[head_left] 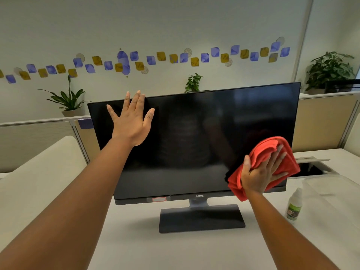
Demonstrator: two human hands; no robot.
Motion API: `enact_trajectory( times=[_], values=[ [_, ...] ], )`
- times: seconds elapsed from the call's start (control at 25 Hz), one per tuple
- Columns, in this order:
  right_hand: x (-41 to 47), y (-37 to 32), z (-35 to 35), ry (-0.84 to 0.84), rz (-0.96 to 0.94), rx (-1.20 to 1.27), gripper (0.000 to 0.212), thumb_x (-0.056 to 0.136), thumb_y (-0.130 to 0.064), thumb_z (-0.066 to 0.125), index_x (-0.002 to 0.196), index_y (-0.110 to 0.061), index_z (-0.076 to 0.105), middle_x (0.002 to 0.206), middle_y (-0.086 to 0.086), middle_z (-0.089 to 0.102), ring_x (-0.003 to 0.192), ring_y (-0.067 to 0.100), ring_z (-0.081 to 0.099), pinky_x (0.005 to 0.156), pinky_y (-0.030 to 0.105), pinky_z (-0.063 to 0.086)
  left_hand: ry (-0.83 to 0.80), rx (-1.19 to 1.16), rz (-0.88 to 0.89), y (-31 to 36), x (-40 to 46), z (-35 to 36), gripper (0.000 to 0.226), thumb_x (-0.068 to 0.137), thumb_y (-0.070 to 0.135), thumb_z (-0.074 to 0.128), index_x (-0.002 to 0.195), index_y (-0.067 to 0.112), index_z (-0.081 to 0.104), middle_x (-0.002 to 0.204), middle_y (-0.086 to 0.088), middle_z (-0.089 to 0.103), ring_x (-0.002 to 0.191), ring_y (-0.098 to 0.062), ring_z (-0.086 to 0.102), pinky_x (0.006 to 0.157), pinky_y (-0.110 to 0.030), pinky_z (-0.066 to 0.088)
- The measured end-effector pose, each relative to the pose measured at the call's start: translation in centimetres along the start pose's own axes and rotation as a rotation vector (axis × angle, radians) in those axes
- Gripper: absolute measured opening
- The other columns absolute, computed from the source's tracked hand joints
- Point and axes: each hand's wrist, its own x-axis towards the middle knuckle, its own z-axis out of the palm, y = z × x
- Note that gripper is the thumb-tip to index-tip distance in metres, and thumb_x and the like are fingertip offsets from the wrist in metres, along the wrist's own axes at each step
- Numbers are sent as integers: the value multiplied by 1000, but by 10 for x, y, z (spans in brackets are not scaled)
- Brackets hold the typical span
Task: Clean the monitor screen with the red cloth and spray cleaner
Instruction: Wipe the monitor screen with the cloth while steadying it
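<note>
Two hands: both are raised to the monitor (194,145).
Writing: "BenQ" is read on the lower bezel; a red-edged sticker (159,199) is seen left of it, its text too small.
Left hand (131,121): opened flat, fingers spread, nothing held, near the top edge.
Right hand (261,172): the red cloth (263,152), soft and bunched, is pressed with spread fingers against the lower right screen.
Spray bottle (294,204): small, white, green-labelled, stood on the desk (136,250) right of the flat rectangular stand (201,218).
</note>
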Motion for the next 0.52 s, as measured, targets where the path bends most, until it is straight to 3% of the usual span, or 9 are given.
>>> enact_trajectory(
  times=[0.16, 0.4, 0.52],
  values=[
    [-44, -14, 20, -34, 12, 79, 78, 85, -59, 33, 145, -16, 9, 154, 14, 13, 141, 34, 4, 107, 64, -4, 2, -15, 3, -1, -2, 2, 59, 94, 46, 16, 144, 20, 0, 156, 3, -3, 141, -15, -14, 107, -57, -17],
    [-108, -39, 33, -247, -91, 183, 73, 78, -20, 44, 145, -20, 13, 151, 1, 7, 141, 26, -2, 108, 57, -10, 1, -42, 0, -1, -1, 3, 62, 92, 50, 17, 144, 21, 0, 156, 3, -4, 141, -15, -15, 107, -58, -15],
    [-131, -54, 29, -383, -137, 293, 66, 84, 4, 47, 140, -19, 21, 149, -5, 13, 142, 22, 4, 113, 56, -1, -8, -31, -3, -3, -2, 4, 64, 91, 52, 17, 144, 21, -1, 156, 3, -5, 141, -15, -15, 106, -59, -16]
  ],
)
